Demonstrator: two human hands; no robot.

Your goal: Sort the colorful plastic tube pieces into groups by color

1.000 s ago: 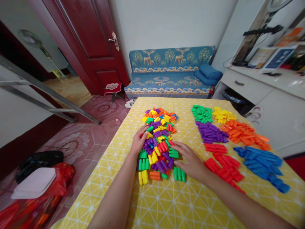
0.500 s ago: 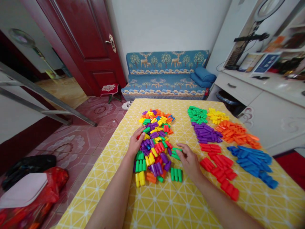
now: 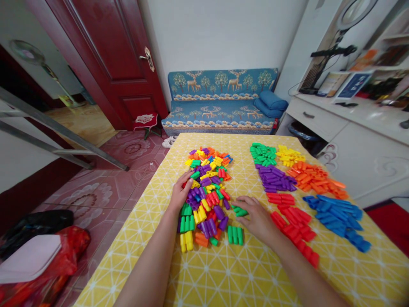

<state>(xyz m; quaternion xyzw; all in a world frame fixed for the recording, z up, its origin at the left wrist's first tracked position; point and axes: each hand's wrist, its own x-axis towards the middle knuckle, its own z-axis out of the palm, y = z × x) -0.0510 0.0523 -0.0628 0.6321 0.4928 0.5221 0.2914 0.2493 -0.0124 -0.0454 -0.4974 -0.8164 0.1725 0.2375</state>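
Observation:
My left hand (image 3: 181, 192) rests against the left side of a mixed pile of coloured plastic tube blocks (image 3: 209, 198), its thumb and fingers apart around a bit of red. Right of that pile, my right hand (image 3: 255, 217) has a green block (image 3: 239, 211) between thumb and fingers, low over the cloth. Just below it another green block (image 3: 235, 235) lies flat on the table. Sorted heaps lie on the right: green (image 3: 263, 154), yellow (image 3: 290, 155), purple (image 3: 275, 178), orange (image 3: 316, 180), red (image 3: 294, 221) and blue (image 3: 338, 219).
A yellow patterned cloth (image 3: 204, 277) covers the table. Beyond its far edge stands a blue sofa (image 3: 214, 108). White drawers (image 3: 319, 119) are at the right; bags (image 3: 73, 247) lie on the floor at the left, near a metal ladder-like frame (image 3: 64, 132).
My right hand has shifted slightly right and down, and the green block at its fingers has turned and moved a little away from the pile. The left hand stays in place.

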